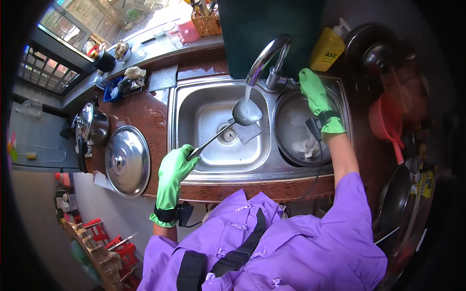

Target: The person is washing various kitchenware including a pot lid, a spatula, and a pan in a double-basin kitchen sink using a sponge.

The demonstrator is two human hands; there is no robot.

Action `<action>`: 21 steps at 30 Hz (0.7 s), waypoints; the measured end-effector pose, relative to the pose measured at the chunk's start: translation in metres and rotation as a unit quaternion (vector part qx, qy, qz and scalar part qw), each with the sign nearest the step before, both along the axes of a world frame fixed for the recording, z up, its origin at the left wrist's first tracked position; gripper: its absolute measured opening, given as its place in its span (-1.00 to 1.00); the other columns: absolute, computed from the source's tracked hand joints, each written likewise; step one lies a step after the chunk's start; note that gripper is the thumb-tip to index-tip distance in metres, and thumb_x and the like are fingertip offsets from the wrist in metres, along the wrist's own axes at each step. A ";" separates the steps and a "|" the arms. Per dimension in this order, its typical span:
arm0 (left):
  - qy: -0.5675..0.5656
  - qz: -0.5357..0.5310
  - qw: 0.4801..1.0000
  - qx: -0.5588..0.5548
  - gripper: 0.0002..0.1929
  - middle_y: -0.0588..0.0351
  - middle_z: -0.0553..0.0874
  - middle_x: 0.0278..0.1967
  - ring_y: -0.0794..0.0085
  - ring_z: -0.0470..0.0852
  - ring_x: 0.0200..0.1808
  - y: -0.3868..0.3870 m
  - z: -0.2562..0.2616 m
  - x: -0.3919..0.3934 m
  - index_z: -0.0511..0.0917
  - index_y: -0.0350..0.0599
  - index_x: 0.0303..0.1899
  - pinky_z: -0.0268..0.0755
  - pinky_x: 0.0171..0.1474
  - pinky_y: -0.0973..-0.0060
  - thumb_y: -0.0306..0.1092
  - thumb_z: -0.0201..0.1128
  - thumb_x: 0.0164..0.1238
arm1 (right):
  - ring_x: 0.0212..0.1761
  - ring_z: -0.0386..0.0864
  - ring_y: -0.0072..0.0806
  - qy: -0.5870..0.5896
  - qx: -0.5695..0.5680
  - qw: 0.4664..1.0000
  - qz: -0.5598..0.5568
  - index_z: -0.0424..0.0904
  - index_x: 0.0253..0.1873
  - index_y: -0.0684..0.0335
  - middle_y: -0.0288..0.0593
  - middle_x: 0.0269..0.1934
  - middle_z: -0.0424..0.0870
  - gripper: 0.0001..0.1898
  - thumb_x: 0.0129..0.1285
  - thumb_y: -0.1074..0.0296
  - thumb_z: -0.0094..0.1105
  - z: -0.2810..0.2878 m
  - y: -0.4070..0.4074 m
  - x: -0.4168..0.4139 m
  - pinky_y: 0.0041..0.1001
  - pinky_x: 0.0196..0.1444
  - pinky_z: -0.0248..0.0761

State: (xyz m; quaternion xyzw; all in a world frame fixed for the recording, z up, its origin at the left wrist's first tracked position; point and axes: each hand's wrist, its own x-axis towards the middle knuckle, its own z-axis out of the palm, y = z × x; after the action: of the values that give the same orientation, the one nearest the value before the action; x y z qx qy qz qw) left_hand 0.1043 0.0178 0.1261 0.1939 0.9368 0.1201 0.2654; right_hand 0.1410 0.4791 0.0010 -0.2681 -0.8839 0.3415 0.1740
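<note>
My left hand, in a green rubber glove, grips the handle of a metal ladle. The ladle's bowl lies under the chrome faucet, and water runs into it. Below it, a grey cloth rests beside the drain in the left basin of the steel sink. My right hand, gloved too, is at the faucet's lever, its fingertips partly hidden, so its hold cannot be told. Under that forearm, a large round metal pan with a whitish crumpled thing sits over the right basin.
A steel lid and a pressure cooker are at the left. Behind the sink stand a yellow soap bottle and a dark green board. A red dipper and a dark wok lie at the right.
</note>
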 end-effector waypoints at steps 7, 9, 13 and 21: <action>0.094 -0.121 0.987 -0.039 -0.74 -0.03 0.72 -0.43 0.06 0.71 -0.34 0.021 -0.012 -0.022 0.68 -0.06 -0.16 0.50 -0.24 0.18 -0.16 0.35 0.20 | -0.53 0.37 -0.64 0.051 -0.107 0.993 -0.028 0.51 0.02 0.34 -0.30 -0.42 0.49 -0.74 0.45 0.28 -0.04 0.021 -0.018 0.011 -0.55 -0.48 0.30; 0.097 -0.134 0.986 -0.035 -0.76 -0.06 0.72 -0.40 0.00 0.70 -0.31 0.031 -0.012 -0.026 0.68 -0.05 -0.18 0.50 -0.22 0.15 -0.16 0.33 0.21 | -0.53 0.36 -0.64 0.051 -0.123 0.991 -0.031 0.51 0.02 0.34 -0.31 -0.43 0.49 -0.75 0.45 0.29 -0.03 0.025 -0.019 0.012 -0.56 -0.48 0.30; 0.178 -0.203 0.963 -0.011 -0.87 -0.07 0.70 -0.43 0.02 0.70 -0.32 0.047 -0.020 -0.031 0.66 -0.08 -0.29 0.51 -0.24 0.14 -0.29 0.30 0.20 | -0.54 0.35 -0.64 0.054 -0.139 0.989 -0.022 0.52 0.00 0.33 -0.32 -0.43 0.47 -0.76 0.45 0.29 -0.04 0.029 -0.023 0.011 -0.57 -0.49 0.28; 0.328 -0.430 0.838 0.073 -0.88 -0.08 0.55 -0.73 0.14 0.67 -0.63 0.109 0.003 -0.037 0.55 -0.19 -0.72 0.46 -0.55 0.31 -0.59 0.33 -0.43 | -0.53 0.41 -0.50 0.022 -0.163 0.984 -0.071 0.49 -0.21 0.30 -0.21 -0.48 0.50 -0.81 0.42 0.30 -0.01 0.025 -0.021 0.007 -0.44 -0.47 0.33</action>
State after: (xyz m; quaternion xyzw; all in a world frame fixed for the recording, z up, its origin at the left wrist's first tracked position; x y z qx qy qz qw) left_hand 0.0673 0.1270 0.1293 0.6245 0.7795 -0.0084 -0.0471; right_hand 0.1482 0.4579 0.0256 -0.3476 -0.7907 0.4738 0.1715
